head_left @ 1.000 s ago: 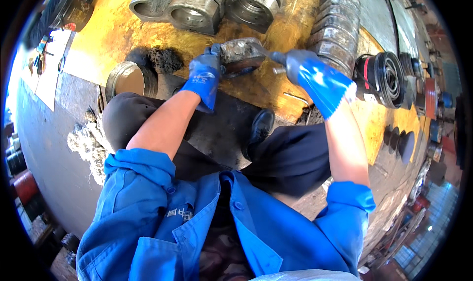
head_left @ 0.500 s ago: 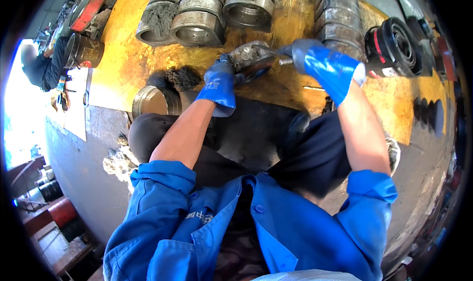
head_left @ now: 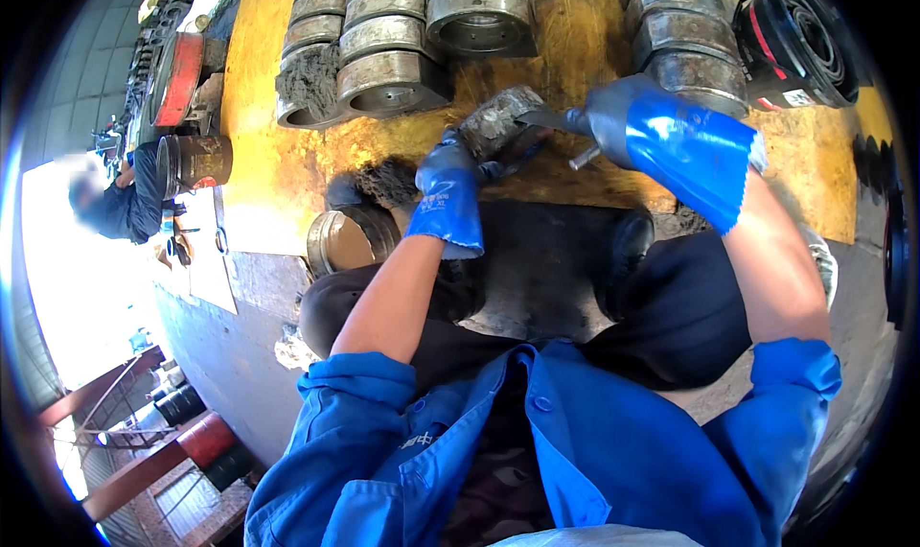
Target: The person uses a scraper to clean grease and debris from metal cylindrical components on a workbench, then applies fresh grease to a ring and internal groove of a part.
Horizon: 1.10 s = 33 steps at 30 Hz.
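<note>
Since the earlier frame the part (head_left: 500,120) has been kept at the same spot on the yellow bench (head_left: 268,163). Part gripped from below-left by left hand (head_left: 448,194). Tool (head_left: 546,120) clasped in right hand (head_left: 671,139), long axis running right to left, tip on the part. Metal rings (head_left: 388,44) stacked beyond.

On my feed both gloves, left hand (head_left: 448,194) and right hand (head_left: 671,142), read bright blue, matching my blue jacket sleeves (head_left: 355,422). The part (head_left: 498,120) they grip is dull grey, crusted dark, like the grey metal rings (head_left: 388,53) along the far edge of the yellow, grime-streaked surface (head_left: 278,178). At its far right corner sits a black filter (head_left: 795,34) with a red band.
</note>
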Tool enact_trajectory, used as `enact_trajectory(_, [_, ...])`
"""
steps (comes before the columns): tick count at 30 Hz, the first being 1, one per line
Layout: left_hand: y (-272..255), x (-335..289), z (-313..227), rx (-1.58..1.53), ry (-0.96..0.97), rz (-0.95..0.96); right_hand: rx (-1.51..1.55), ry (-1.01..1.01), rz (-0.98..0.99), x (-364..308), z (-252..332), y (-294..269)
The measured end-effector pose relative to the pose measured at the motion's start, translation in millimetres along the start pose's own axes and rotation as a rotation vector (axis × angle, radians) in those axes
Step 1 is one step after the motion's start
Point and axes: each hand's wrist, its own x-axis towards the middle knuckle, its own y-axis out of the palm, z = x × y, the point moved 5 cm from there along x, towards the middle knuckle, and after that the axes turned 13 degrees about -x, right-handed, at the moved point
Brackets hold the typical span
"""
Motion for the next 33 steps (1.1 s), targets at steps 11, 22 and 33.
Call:
enact_trajectory(11, [-1.8,-2.0,-9.9,-0.025,-0.026,0.028,0.112,-0.031,-0.246,28.5,-3.7,17.0])
enact_trajectory(22, [9.1,0.5,1.5,-0.073,0.011,0.026,0.014,0.016,-0.085,25.8,0.5,1.7])
enact_trajectory(33, [5.4,-6.1,-3.9,-0.091,0.037,-0.019,0.065,-0.049,-0.235,19.4,-1.1,4.2])
